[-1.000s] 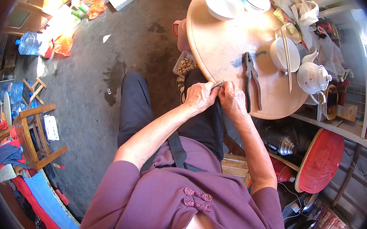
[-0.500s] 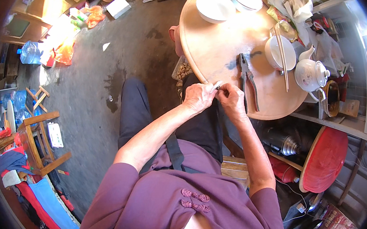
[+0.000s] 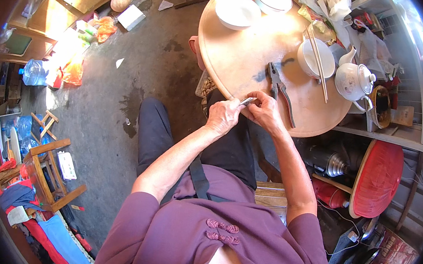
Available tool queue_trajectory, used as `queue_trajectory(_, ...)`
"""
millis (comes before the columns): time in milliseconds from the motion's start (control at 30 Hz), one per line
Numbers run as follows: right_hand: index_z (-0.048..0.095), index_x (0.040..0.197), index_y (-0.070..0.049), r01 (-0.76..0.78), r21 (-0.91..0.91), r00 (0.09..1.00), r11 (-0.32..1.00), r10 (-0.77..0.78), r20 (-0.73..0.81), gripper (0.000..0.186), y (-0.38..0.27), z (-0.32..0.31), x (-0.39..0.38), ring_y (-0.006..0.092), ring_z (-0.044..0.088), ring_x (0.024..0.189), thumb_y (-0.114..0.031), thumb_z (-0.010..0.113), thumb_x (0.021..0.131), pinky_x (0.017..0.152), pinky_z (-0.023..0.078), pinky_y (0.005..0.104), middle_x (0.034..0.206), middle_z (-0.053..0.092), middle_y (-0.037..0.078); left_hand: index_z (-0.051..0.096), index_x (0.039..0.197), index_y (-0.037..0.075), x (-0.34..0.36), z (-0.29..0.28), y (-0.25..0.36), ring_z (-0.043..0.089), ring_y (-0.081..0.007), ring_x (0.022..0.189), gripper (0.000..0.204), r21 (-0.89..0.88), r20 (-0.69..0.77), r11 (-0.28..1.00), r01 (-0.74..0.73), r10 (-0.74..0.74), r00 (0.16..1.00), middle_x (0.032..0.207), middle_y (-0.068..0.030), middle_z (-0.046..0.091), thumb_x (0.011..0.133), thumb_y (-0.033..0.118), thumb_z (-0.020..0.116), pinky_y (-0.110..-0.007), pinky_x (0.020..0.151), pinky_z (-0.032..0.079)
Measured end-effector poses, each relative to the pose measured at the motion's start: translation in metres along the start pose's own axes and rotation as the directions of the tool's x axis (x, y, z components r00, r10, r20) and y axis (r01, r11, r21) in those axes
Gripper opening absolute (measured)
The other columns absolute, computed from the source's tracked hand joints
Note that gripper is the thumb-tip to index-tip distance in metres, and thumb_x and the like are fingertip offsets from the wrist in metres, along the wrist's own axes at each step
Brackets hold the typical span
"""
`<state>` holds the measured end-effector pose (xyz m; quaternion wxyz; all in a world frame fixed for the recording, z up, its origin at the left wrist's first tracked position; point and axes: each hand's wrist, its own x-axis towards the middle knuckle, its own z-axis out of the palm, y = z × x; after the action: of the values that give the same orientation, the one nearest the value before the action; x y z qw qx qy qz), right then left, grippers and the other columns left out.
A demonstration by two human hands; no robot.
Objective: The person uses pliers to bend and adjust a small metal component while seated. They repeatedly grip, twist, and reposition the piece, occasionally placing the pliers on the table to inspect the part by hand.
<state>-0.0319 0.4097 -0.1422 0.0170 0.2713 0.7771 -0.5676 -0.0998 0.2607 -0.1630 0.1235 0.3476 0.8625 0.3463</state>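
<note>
At round table [image 3: 238, 54], hands [image 3: 224, 117]; pliers [image 3: 275, 81], bowls [image 3: 237, 12], teapot [image 3: 351, 80] atop; stained grey floor [image 3: 97, 117].

Left hand [image 3: 223, 117] and right hand [image 3: 265, 110] close together at near edge of round counter [image 3: 258, 55], both pinching small shiny piece [image 3: 247, 100], mostly hidden by fingers. Pliers [image 3: 287, 101] lie on counter just beside right hand, head pointing away. Farther right: white bowl [image 3: 305, 63], chopsticks [image 3: 319, 66] across it, then white teapot [image 3: 352, 80]. Two more bowls [image 3: 238, 12] at far side. Pumpkin [image 3: 121, 0] on floor [image 3: 93, 101], upper left. Big red disc [image 3: 379, 181] leans tilted, lower right.
</note>
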Motion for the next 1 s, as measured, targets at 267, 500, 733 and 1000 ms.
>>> queue_trajectory(267, 0.064, 0.106, 0.003, -0.030, 0.206, 1.000, 0.978, 0.029, 0.006, 0.029, 0.012, 0.001, 0.002, 0.0096, 0.055, 0.056, -0.005, 0.053, 0.081, 0.052, 0.048, 0.0269, 0.067, 0.059, 0.006, 0.061, 0.080, 0.004, 0.001, -0.003, 0.001, 0.060, -0.0418, 0.068, 0.028, -0.125, -0.006, 0.986, 0.111, -0.113, 0.994, 0.068, -0.0233, 0.058, 0.092, 0.028, 0.057, -0.046, 0.059, 0.046)
queue_trajectory(500, 0.069, 0.103, -0.004, 0.348, -0.305, 0.905, 0.886, -0.403, -0.138, 0.020, 0.014, 0.007, 0.005, 0.0149, 0.058, 0.067, -0.005, 0.060, 0.086, 0.060, 0.047, 0.0289, 0.076, 0.058, 0.007, 0.060, 0.076, 0.002, -0.006, -0.025, -0.016, 0.052, -0.0170, 0.047, 0.031, -0.553, 0.093, 0.795, 0.251, -0.241, 0.966, 0.052, -0.0083, 0.053, 0.095, 0.027, 0.057, -0.032, 0.048, 0.042)
queue_trajectory(733, 0.069, 0.100, -0.008, 0.320, -0.327, 0.910, 0.889, -0.384, -0.154, 0.022, 0.005, 0.019, 0.011, 0.0352, 0.062, 0.083, -0.005, 0.058, 0.081, 0.075, 0.050, 0.0409, 0.087, 0.062, 0.018, 0.060, 0.077, 0.003, 0.000, -0.019, -0.033, 0.052, -0.0095, 0.049, 0.036, -0.618, 0.282, 0.679, 0.396, -0.279, 0.918, 0.057, -0.0017, 0.055, 0.097, 0.032, 0.054, -0.025, 0.047, 0.043)
queue_trajectory(1000, 0.070, 0.096, -0.008, 0.341, -0.360, 0.905, 0.868, -0.407, -0.125, 0.019, -0.008, 0.033, 0.016, 0.0363, 0.062, 0.081, -0.006, 0.059, 0.081, 0.072, 0.050, 0.0426, 0.088, 0.062, 0.019, 0.060, 0.081, 0.006, 0.000, -0.027, -0.035, 0.052, -0.0067, 0.052, 0.037, -0.631, 0.390, 0.587, 0.508, -0.326, 0.861, 0.062, 0.0016, 0.055, 0.098, 0.038, 0.053, -0.021, 0.046, 0.042)
